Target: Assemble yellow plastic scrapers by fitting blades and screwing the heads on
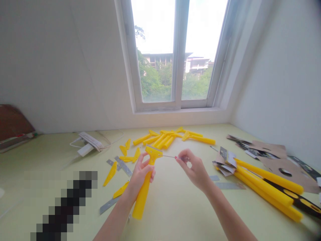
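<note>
My left hand (142, 170) is wrapped round the neck of a yellow scraper (142, 197), whose wide head points away from me and whose handle hangs toward the front. In my right hand (192, 167) is a thin screwdriver (169, 156), pinched by its handle. The screwdriver's shaft points left, and its tip meets the right side of the scraper head near a small screw. Yellow plastic head pieces (110, 174) and grey metal blades (123, 166) lie scattered left of my left hand. Beyond my right hand, flat grey blades (229, 185) rest on the table.
A pile of yellow scrapers (167, 138) lies at the back below the window. At right are long yellow-handled scrapers (265, 184) with card on their heads, black-and-yellow scissors-like handles (296, 197), and flattened cardboard sleeves (268, 150). A white power strip (90, 140) with cables sits back left.
</note>
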`<state>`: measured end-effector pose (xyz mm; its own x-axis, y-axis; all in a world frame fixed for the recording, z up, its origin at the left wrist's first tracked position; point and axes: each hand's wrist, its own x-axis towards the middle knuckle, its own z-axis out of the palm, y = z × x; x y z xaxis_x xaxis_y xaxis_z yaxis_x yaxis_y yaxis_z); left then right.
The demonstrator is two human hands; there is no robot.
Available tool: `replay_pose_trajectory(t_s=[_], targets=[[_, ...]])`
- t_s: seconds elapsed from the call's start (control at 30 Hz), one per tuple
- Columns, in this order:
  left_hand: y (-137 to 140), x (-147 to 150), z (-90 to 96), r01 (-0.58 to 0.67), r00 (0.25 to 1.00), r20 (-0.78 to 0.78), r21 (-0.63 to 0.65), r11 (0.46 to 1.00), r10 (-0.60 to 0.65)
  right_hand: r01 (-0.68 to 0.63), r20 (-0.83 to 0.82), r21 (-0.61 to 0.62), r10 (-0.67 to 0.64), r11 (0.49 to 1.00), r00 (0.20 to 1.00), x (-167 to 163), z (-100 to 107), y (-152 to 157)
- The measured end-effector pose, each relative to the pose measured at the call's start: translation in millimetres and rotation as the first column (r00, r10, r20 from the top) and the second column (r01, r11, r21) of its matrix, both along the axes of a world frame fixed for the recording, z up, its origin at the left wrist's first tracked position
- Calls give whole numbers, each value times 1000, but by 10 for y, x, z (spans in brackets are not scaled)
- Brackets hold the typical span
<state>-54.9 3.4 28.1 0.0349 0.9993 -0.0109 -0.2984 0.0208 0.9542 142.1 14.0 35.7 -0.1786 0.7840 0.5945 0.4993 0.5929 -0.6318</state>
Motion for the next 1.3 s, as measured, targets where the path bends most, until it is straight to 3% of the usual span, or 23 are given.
replay_pose_trajectory(t_s=[0.23, 0.57, 0.9, 1.03, 1.2, 1.3], targets=[[-2, 19, 1, 41, 999, -20, 6, 999, -40, 197, 114, 18, -198, 980, 974, 38, -47, 16], [8, 16, -23, 14, 1000, -24, 18, 1000, -13, 18, 77, 29, -20, 999, 997, 16, -61, 11], [20, 12, -43, 42, 998, -43, -10, 999, -42, 227, 65, 48, -230, 973, 971, 15, -73, 31], [18, 15, -38, 33, 999, -37, 0, 999, -33, 205, 85, -2, -204, 979, 975, 2, -59, 24], [15, 17, -32, 14, 1000, -17, 2, 1000, -14, 55, 69, -10, -54, 998, 996, 31, -38, 31], [15, 16, -30, 17, 1000, -18, -6, 1000, -17, 61, 42, 3, -61, 998, 997, 46, -58, 48]])
